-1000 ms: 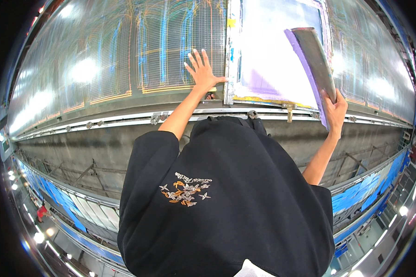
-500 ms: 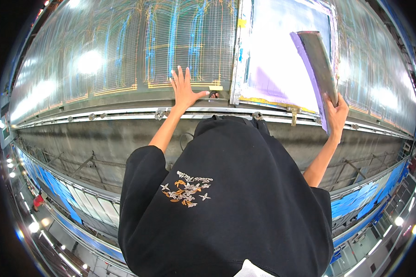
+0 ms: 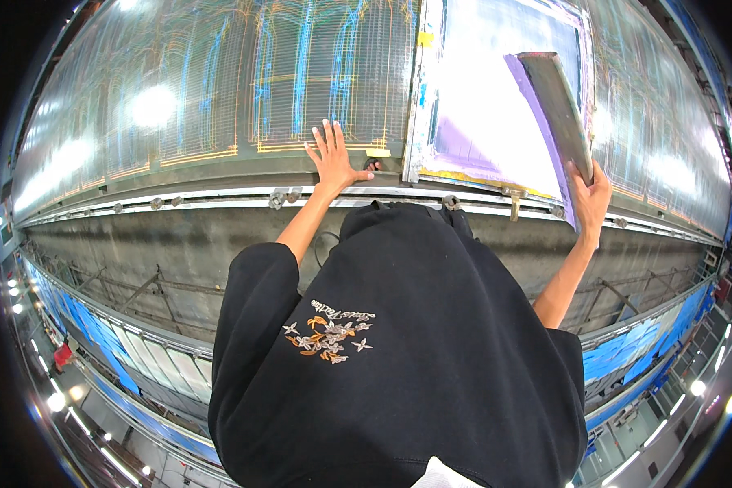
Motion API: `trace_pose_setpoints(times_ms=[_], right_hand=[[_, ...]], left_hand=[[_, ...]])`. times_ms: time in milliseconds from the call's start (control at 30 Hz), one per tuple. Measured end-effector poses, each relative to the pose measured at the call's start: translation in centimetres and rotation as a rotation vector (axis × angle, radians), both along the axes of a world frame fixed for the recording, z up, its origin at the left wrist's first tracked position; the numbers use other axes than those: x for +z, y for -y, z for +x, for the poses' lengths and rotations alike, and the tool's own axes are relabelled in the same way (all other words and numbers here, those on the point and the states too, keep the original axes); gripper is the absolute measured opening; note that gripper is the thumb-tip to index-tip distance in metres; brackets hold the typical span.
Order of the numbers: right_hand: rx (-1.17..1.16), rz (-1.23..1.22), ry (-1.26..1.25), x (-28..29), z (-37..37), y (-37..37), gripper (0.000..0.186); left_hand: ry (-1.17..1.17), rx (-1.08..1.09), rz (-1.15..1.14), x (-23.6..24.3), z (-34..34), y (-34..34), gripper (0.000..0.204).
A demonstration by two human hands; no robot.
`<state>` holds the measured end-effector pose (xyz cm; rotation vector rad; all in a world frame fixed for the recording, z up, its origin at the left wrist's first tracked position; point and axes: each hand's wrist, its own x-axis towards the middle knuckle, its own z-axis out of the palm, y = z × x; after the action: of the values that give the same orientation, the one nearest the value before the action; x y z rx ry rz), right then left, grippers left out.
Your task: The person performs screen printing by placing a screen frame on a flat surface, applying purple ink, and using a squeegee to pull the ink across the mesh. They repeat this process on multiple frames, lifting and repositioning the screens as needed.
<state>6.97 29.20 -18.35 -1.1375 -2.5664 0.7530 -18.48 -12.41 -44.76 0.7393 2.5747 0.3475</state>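
My right hand is wrapped round the lower end of a long squeegee with a dark grey body and a purple-coated blade edge. The squeegee slants over the right part of a screen printing frame. White mesh fills that frame, and purple ink streaks its lower left. My left hand lies with fingers spread at the near edge of the long printing table, left of the frame. Beside its thumb is a small dark object, too small to name.
Along the table's near edge runs a metal rail with clamps. A brass-coloured bracket sits at the frame's near side. Behind me stands another long table with blue panels. Someone in red is far off at lower left.
My left hand has shifted slightly right along the table edge, its thumb now by the small dark object. My right hand and the squeegee have barely moved.
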Motion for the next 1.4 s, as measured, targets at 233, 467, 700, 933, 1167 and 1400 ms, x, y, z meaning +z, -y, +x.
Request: trace_pose_setpoints(times_ms=[233, 467, 700, 933, 1167, 1400], right_hand=[[-0.028, -0.033, 0.045, 0.6, -0.4, 0.6, 0.035], [-0.023, -0.011, 0.048, 0.4, -0.1, 0.1, 0.035], [-0.046, 0.01, 0.033, 0.0, 0.3, 0.2, 0.035], [-0.044, -0.027, 0.052, 0.2, -0.5, 0.4, 0.034], [-0.017, 0.008, 0.012, 0.3, -1.1, 0.4, 0.032], [0.033, -0.006, 0.034, 0.7, -1.4, 0.5, 0.034]], left_hand=[[0.038, -0.033, -0.076, -0.2, -1.0, 0.4, 0.158], [-0.032, -0.079, -0.068, 0.3, -2.1, 3.1, 0.158], [-0.197, 0.068, -0.06, 0.0, -5.2, 8.9, 0.167], [-0.141, 0.09, -0.151, -0.6, -6.7, 11.6, 0.171], [-0.131, -0.066, -0.125, 0.9, -5.5, 7.0, 0.177], [-0.136, 0.12, -0.108, -1.0, -5.7, 10.2, 0.176]])
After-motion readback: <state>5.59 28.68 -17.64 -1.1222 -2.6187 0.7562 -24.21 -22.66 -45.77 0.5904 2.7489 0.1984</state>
